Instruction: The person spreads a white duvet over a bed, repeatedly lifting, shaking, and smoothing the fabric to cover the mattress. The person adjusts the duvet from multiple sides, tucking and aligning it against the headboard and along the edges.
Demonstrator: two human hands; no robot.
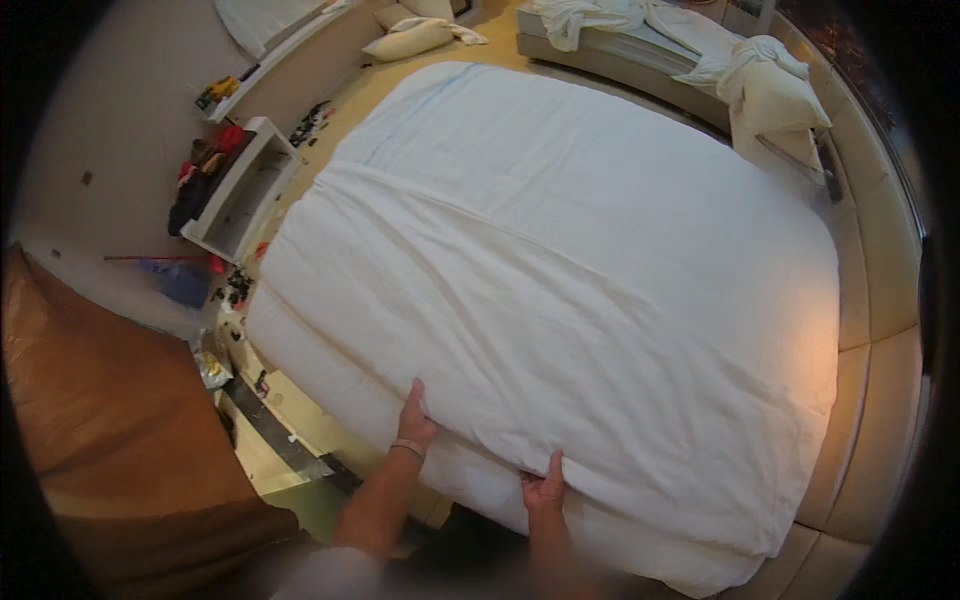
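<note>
A large white bed sheet (560,250) covers most of the bed, with long wrinkles and a fold running across it. Its near edge is in both my hands, over the white mattress (470,478) below. My left hand (415,420), with a band at the wrist, is closed on the edge, thumb on top. Farther right along the same edge, my right hand (543,488) grips the cloth, thumb up and fingers curled at the hem. The fingertips under the cloth are partly hidden.
A padded beige headboard (870,400) borders the bed on the right. Beyond the bed stand another bed (620,65) with rumpled linen and pillows (410,40). At left are a low white cabinet (240,200), scattered small items and a brown curtain (120,400).
</note>
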